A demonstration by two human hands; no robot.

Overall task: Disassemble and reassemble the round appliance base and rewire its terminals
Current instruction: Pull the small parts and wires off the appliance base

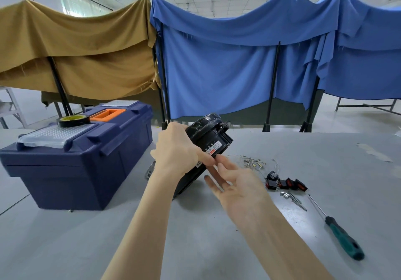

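Left hand [176, 151] grips tilted round base [207, 133]; right hand [238, 186] touches label [213, 147].

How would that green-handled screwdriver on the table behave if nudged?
The screwdriver looks stiff, its shaft thin and straight. Its rounded handle would probably let it roll sideways on the table. Lifted by the shaft, the thicker handle end would likely dip.

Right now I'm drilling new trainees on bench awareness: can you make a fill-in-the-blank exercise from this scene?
1. The tape roll sits on top of the ____ toolbox.
2. The round appliance base gripped by the left hand is ____ in colour.
3. The screwdriver lying on the table has a ____ handle.
Missing words: blue, black, green.
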